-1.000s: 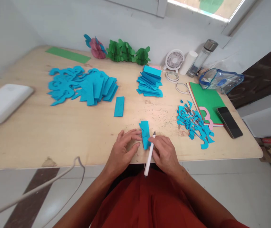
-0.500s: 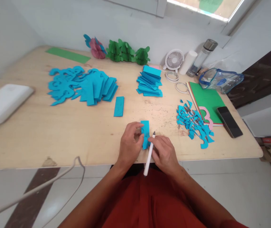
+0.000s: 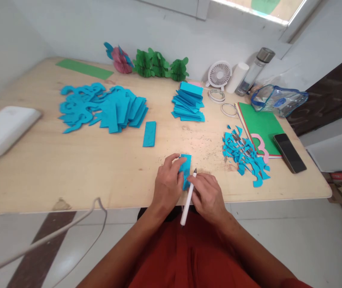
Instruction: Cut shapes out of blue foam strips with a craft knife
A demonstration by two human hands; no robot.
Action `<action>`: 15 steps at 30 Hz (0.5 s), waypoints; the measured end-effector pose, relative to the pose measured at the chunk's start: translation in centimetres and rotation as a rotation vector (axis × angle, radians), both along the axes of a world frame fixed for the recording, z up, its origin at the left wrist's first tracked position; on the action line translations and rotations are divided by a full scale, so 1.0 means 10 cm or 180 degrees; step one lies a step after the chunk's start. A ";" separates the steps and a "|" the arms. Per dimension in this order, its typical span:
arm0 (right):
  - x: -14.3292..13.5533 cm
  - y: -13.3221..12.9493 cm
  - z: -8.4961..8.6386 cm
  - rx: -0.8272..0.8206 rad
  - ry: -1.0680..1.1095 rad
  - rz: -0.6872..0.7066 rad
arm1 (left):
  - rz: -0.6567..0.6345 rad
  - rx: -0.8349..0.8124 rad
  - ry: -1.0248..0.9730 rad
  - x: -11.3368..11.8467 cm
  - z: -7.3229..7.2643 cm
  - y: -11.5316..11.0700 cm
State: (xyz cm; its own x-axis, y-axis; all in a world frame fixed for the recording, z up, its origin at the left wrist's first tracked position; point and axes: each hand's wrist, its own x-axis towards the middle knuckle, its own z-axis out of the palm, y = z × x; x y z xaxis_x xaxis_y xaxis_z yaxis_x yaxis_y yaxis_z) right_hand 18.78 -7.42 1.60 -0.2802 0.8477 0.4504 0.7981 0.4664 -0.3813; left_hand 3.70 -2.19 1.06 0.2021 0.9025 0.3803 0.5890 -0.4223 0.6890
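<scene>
A small blue paper piece (image 3: 186,163) lies at the table's front edge, between my two hands. My left hand (image 3: 168,185) has its fingers closed on the left side of this piece and covers part of it. A white pen (image 3: 188,200) rests in my right hand (image 3: 209,197), its dark tip pointing away from me. The thumb and fingertips of that hand also touch the lower right side of the paper. Farther off and to the left, a single blue paper rectangle (image 3: 149,134) lies flat on the table.
Cut blue shapes (image 3: 81,104) are heaped at left, and a stack of blue paper (image 3: 188,104) stands behind. Blue scraps (image 3: 244,154), a phone (image 3: 290,153) and a green book (image 3: 262,124) lie at right. Along the wall are a fan (image 3: 219,75) and a bottle (image 3: 255,72).
The blue paper piece has shifted slightly to the right. My left hand has moved right with it, its fingers now lying farther across the paper. My right hand keeps the pen.
</scene>
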 end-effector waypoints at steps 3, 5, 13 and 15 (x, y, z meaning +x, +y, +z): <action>0.00 0.01 -0.01 -0.0009 -0.0030 0.0021 | 0.0039 0.0162 0.0207 -0.06 0.01 -0.01; 0.00 0.00 -0.02 0.0024 -0.0033 0.0025 | 0.0068 0.0291 0.0318 -0.13 0.01 0.00; 0.00 0.00 -0.03 -0.0031 0.0003 -0.0019 | -0.0027 0.0336 0.0541 -0.28 -0.04 0.16; 0.00 0.00 -0.03 -0.0044 0.0027 -0.0018 | -0.0095 0.0300 0.0510 -0.26 -0.04 0.19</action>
State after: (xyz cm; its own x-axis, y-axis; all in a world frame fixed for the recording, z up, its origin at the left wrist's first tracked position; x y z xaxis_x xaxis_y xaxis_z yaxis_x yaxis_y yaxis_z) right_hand 18.74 -7.45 1.31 -0.2717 0.8554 0.4410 0.7974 0.4566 -0.3945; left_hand 1.09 -0.34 0.69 0.2932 0.8571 0.4237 0.6743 -0.4995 0.5439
